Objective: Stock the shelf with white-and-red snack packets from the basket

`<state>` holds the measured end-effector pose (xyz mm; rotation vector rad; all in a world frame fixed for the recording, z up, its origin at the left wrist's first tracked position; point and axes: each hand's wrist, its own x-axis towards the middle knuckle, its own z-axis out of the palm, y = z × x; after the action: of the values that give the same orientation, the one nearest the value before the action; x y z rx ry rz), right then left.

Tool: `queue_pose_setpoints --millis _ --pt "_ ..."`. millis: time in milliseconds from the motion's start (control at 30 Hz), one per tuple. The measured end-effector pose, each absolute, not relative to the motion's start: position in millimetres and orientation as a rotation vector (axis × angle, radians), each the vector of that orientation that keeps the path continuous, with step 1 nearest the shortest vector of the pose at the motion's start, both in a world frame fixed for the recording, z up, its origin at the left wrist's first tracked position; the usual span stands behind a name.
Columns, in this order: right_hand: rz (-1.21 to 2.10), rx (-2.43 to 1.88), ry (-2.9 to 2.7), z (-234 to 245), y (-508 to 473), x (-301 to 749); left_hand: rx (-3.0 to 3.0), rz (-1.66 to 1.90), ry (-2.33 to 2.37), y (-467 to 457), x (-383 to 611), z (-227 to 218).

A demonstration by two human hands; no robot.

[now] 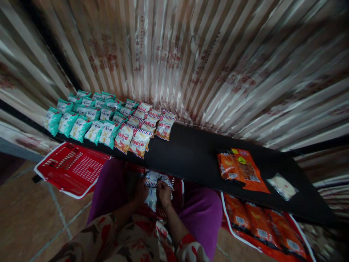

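Low between my knees, both hands are at small white-and-blue snack bags [151, 198] above a red basket [178, 191]. My left hand [140, 191] is closed on the left side of a bag; its fingers are partly hidden in shadow. With fingers pinched together, my right hand [164, 193] grips the bag's right side near the top. Just beyond, at the shelf's front edge, lie white-and-orange snack bags [140, 142] with striped borders. Left of them sit rows of teal snack bags [79, 128].
A black shelf [191, 153] runs across in front of me. Orange packets [245, 169] and a clear packet with a pale round item [283, 185] lie on its right. Red baskets stand under it, one at left [89, 174] and one at right [227, 214] holding several orange packets.
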<state>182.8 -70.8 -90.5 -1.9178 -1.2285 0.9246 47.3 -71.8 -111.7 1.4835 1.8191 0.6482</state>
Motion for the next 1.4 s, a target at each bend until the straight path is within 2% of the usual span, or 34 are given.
queue_pose_setpoints --millis 500,833,1033,1400 --pt "0.898 -1.834 -1.243 -98 -67 177 1.514 0.535 1.844 -71 48 -102" --pt "0.902 -1.732 -1.242 -68 -70 163 1.815 0.397 1.916 -80 50 -82" --pt "0.861 -1.636 -1.346 -55 -81 156 1.957 0.489 1.913 -80 48 -75" --pt "0.852 -1.543 -1.474 -40 -94 152 2.007 0.662 1.72 -84 42 -95"
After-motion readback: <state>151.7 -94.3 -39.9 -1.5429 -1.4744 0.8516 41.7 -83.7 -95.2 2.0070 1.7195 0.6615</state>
